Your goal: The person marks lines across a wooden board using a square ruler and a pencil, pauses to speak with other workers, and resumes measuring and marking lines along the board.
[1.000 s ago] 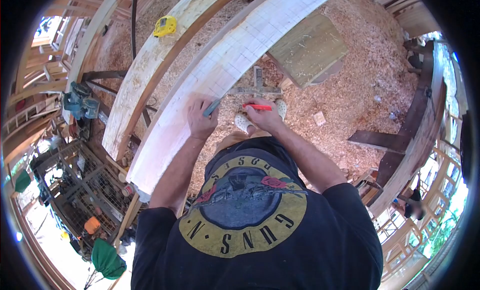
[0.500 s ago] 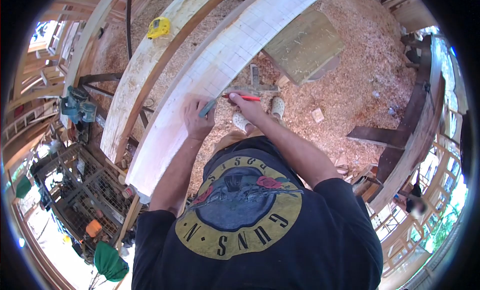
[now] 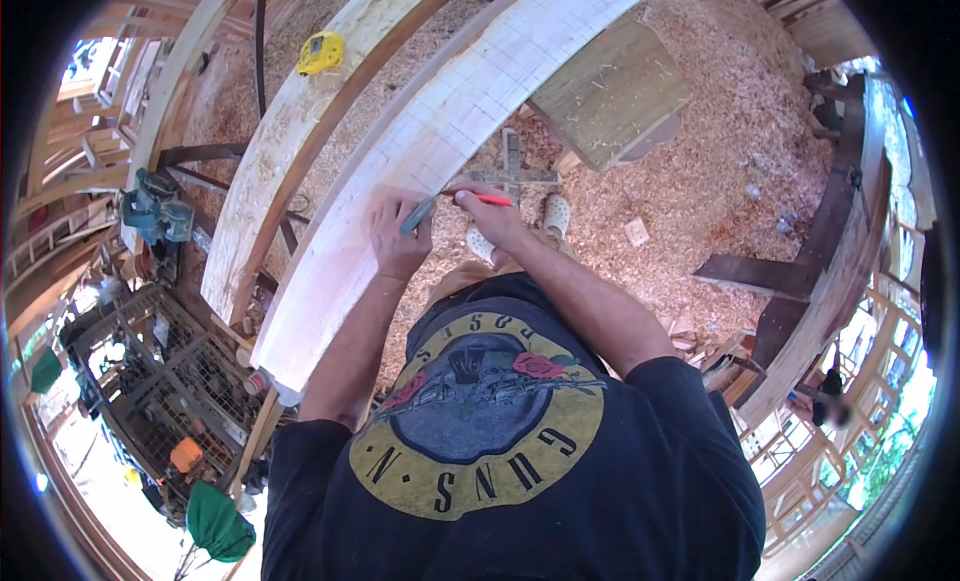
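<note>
A long pale wooden beam (image 3: 350, 221), with thin lines drawn across it, runs from lower left to upper right. My left hand (image 3: 400, 239) rests at its near edge, closed on a small blue-grey tool (image 3: 417, 215). Just to the right, my right hand (image 3: 492, 219) pinches a red pencil (image 3: 493, 200), whose tip points left at the beam's edge, close to the blue-grey tool. Whether the tip touches the wood is too small to tell.
A yellow tape measure (image 3: 321, 53) lies on a second curved beam (image 3: 270, 171). Beyond my right hand stands a wooden block (image 3: 612, 96) on the shavings-covered floor (image 3: 740, 171). A power tool (image 3: 157, 209) sits at left; a metal rack (image 3: 165, 366) stands below it.
My right hand has moved left with the red pencil, bringing its tip from beside the beam to the beam's edge. My left hand stays nearly in place with the blue-grey tool.
</note>
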### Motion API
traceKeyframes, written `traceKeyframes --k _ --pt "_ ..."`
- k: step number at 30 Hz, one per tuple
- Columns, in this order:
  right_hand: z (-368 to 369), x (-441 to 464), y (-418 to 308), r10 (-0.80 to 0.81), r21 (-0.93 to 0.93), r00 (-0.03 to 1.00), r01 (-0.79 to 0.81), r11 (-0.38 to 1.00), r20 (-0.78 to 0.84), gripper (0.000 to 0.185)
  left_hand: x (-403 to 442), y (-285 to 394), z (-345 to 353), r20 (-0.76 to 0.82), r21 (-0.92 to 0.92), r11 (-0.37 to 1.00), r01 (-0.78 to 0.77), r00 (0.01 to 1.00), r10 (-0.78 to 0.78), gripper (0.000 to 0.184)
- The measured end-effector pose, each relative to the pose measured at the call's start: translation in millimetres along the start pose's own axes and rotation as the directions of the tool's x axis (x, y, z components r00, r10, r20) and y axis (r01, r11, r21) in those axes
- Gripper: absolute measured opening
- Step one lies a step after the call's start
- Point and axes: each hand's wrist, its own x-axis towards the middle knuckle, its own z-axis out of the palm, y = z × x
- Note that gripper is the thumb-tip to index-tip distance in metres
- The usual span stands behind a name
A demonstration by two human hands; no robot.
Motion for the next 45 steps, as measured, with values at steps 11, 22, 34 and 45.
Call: traceKeyframes --k 11,22,34,45 --pt "-14.7 -13.2 -5.7 0.134 0.251 0.991 -0.13 0.959 0.001 0.031 1.1 1.5 -0.5 -0.017 0.013 1.0 -0.013 1.0 0.014 0.01" --pt "3.0 0.3 -4.8 0.011 0.061 1.0 -0.01 0.998 -0.009 0.029 0.4 -3.4 2.9 -0.014 -0.004 1.0 -0.029 0.999 0.029 0.012" --pt "-62.0 -49.1 12.0 0.212 0.403 0.977 -0.206 0.891 0.031 0.033 -24.1 -43.2 29.7 0.093 -0.005 0.999 0.05 0.994 -0.05 0.017" --pt "-102.4 -115.8 53.6 0.06 -0.219 0.933 -0.145 0.965 -0.355 0.033 -12.5 -50.6 24.4 0.072 0.045 0.998 -0.033 0.997 0.029 0.046"
